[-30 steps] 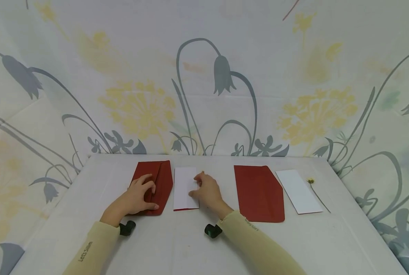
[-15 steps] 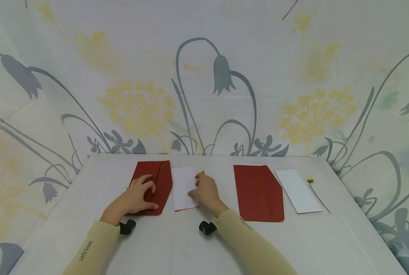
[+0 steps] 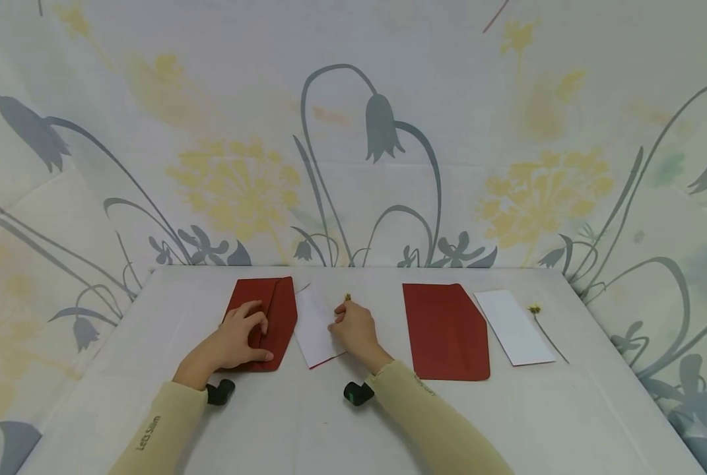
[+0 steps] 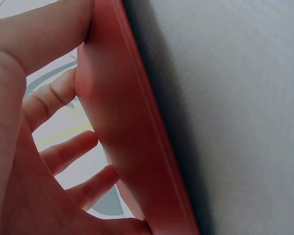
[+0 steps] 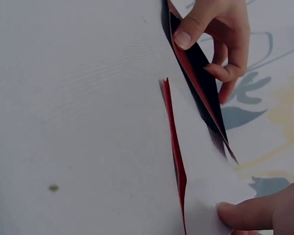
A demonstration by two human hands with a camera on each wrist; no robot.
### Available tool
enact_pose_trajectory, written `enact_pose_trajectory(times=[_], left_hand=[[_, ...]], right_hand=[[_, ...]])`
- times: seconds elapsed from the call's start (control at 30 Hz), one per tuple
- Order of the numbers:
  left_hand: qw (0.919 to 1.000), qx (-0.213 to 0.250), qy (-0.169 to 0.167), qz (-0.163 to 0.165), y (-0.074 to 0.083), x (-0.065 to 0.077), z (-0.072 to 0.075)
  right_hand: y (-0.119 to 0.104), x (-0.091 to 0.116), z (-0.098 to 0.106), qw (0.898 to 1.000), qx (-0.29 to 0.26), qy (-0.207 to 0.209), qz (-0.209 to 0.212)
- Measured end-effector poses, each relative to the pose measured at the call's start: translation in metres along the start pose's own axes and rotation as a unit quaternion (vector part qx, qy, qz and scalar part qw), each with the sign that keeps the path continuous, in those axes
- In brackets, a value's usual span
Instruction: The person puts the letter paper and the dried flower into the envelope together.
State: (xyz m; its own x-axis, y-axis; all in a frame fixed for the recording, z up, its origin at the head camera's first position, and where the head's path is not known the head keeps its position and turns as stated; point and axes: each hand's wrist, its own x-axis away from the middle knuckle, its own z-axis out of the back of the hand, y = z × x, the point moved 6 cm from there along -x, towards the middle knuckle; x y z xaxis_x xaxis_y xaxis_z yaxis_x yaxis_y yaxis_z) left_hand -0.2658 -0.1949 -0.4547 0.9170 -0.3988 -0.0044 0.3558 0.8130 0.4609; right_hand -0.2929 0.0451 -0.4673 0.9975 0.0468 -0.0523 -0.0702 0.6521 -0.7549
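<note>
My left hand point(image 3: 237, 340) rests on a red envelope point(image 3: 282, 323) at the left of the table, fingers spread and bent. The thumb point(image 5: 183, 39) lies at its gaping edge in the right wrist view. Beside it, my right hand point(image 3: 356, 336) pinches the right side of a white folded card point(image 3: 316, 330) with red showing at its lower edge. In the right wrist view, the thumb lies on the card's white face point(image 5: 201, 156). A small yellow flower head point(image 3: 348, 297) shows just beyond the right fingertips; its stem is hidden.
Farther right lie a second red envelope point(image 3: 448, 333), a second white card point(image 3: 515, 328) and a yellow flower on a thin stem point(image 3: 546, 330). Black wrist devices point(image 3: 359, 394) sit under both wrists. A flower-patterned cloth point(image 3: 341, 165) stands behind the white table.
The white card has turned, its lower end shifting right and nearer and its top tilting left. My right fingers have drawn slightly down, showing more of the flower head. The left hand stays put.
</note>
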Motion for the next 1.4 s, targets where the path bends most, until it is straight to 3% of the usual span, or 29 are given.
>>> enact_pose_trajectory(times=[0.3,0.7,1.1,1.4], left_hand=[[1.0000,0.000,0.002,-0.001,-0.001,0.000,0.001],[1.0000,0.000,-0.002,0.006,0.000,0.001,0.002],[0.9997,0.000,-0.007,0.025,-0.004,-0.001,0.000],[0.9998,-0.001,-0.004,0.019,0.001,-0.001,0.001]], right_hand=[[0.015,-0.005,0.011,0.995,-0.084,0.017,-0.043],[0.024,-0.007,0.020,0.992,-0.108,0.024,-0.066],[0.025,0.004,0.025,0.994,-0.108,-0.012,-0.003],[0.020,0.009,0.035,0.997,-0.078,-0.010,0.026]])
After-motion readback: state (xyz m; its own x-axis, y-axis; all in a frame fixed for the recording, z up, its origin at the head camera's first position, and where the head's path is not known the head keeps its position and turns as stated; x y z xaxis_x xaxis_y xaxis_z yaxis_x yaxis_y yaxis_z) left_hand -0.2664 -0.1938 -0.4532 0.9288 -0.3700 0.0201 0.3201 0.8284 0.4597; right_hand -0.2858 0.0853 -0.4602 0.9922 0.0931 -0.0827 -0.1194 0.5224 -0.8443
